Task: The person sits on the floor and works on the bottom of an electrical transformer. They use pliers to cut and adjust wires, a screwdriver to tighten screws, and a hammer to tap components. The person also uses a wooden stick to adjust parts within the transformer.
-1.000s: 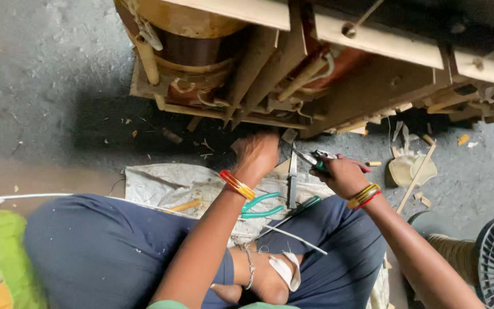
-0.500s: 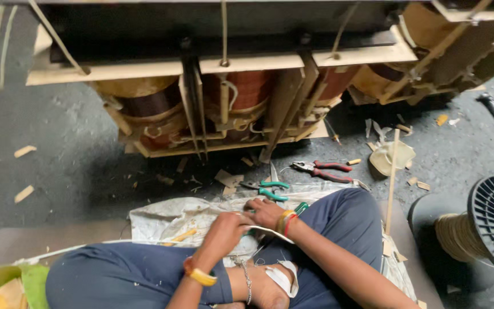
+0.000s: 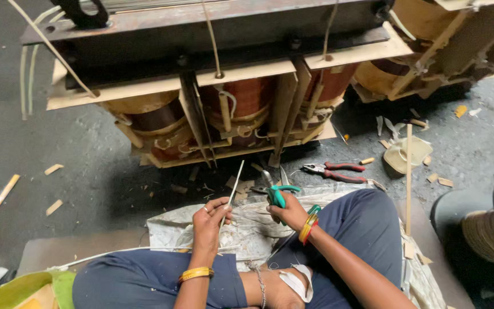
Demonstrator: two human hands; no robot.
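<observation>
Both hands now sit low centre over our lap, drawn back from the floor by the transformer. Our left hand (image 3: 210, 220) pinches a thin pale strip (image 3: 234, 184), tilted up toward the coils; our right hand (image 3: 290, 213) grips green-handled scissors (image 3: 275, 191), blades just beside the strip, so cutting looks in hand. Further off, red-handled pliers (image 3: 334, 171) lie dropped on the floor, before the transformer winding (image 3: 241, 109) at upper centre.

Rough grey concrete floor (image 3: 58, 143) littered with wood chips (image 3: 54, 169); a big wound-coil transformer (image 3: 230, 86) stands ahead; red pliers (image 3: 335, 171) lie nearby; dim, even light.
</observation>
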